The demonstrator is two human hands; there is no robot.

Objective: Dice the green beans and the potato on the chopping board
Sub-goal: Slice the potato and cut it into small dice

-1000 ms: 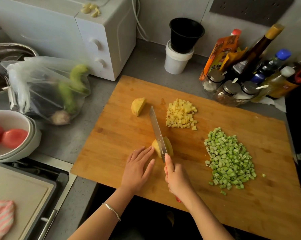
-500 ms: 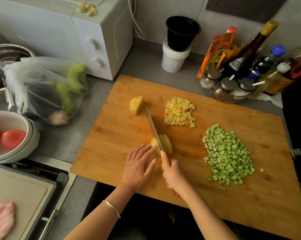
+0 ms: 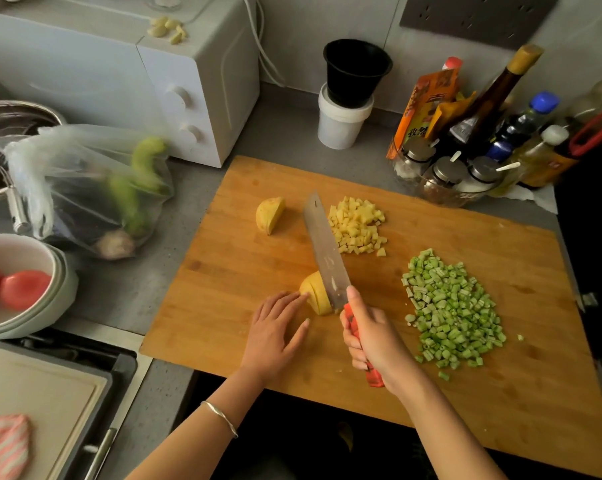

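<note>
half a second ago my broad steel knife with a red handle (image 3: 325,251) stood edge-up in the potato and i saw only a thin line. now the blade is tipped, its flat side facing me, and it lies against the right side of the rounded yellow potato piece (image 3: 313,292). my right hand (image 3: 372,337) grips the handle with the fingers curled round it, one finger stretched onto the heel of the blade. my left hand (image 3: 275,330) lies flat on the rectangular wooden chopping board (image 3: 223,271) as before. its fingers (image 3: 292,299) are straight and hold nothing, and their tips touch the left side of the piece. that piece sits near the board's front edge, a little left of its middle, with a cut line across it.

counted on the board:
- two uncut potato pieces: the one under my knife and a yellow potato wedge (image 3: 270,214) toward the board's back edge
- one heap of small yellow potato cubes (image 3: 358,225), just right of the blade's tip
- one heap of diced green beans (image 3: 452,313) on the board's right half, with a few stray bits beside it
- one knife
</note>
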